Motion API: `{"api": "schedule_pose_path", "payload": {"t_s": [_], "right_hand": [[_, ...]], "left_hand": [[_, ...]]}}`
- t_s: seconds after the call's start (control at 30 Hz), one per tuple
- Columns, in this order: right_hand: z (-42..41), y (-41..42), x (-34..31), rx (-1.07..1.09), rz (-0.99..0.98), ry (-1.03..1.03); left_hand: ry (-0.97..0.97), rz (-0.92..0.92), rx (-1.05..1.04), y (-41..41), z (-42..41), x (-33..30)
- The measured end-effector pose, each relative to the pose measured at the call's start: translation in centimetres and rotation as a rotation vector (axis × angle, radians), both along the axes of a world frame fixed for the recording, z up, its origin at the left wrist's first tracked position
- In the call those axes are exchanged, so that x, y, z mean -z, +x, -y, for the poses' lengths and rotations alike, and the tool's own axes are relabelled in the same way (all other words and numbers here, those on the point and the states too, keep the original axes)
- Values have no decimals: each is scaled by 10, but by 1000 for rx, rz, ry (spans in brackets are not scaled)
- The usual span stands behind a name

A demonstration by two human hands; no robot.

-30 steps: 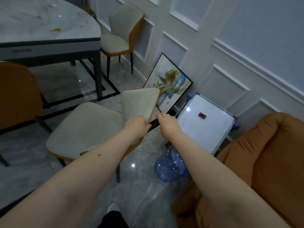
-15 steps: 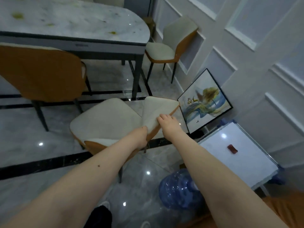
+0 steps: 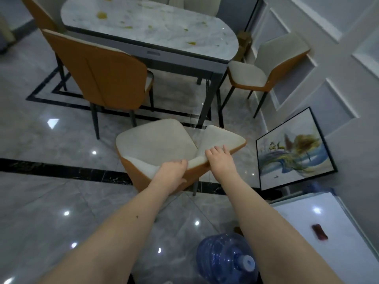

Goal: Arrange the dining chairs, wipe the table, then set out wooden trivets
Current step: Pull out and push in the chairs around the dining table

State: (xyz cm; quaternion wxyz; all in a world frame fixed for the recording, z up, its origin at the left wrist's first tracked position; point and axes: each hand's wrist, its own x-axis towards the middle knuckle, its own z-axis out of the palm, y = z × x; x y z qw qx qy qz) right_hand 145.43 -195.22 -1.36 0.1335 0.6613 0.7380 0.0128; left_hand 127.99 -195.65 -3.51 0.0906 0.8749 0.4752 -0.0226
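The dining chair (image 3: pixel 164 148), cream-seated with an orange shell, stands on the glossy floor just short of the dining table (image 3: pixel 155 31), near that table's dark corner leg. The left hand (image 3: pixel 171 176) clasps the top edge of its backrest; the right hand (image 3: pixel 220 158) lies along the same edge further right, fingers draped over the cream padding. A second chair (image 3: pixel 102 72) is tucked at the table's near side, its orange back facing the camera, left of the held chair. A third chair (image 3: pixel 266 72) sits off the table's right end, by the panelled wall. The tabletop carries yellowish smears. Right of the held chair a framed painting (image 3: pixel 295 150) leans on the wall; nearer the camera stand a white cabinet (image 3: pixel 320 232) and a blue water jug (image 3: pixel 225 261).
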Motion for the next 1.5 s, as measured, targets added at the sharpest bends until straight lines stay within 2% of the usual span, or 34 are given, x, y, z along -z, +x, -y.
{"api": "schedule_pose_path", "payload": {"t_s": [0.43,0.87,1.27,1.37,1.5], "right_hand": [[-22,-18,-4,64,18,-67],[-48,-83,-10,148,76,-125],[-82,-102,0,133,-13,36],[-113,-91,-7,127,7,107],[-156,-74,-21,98,33,101]], "left_hand": [[-53,60,134,-18,-23,-1],[-37,62,303,-89,-75,2],[55,-12,451,-123,-163,-6],[117,1,452,-114,-194,-18],[179,-4,425,-100,-226,-31]]}}
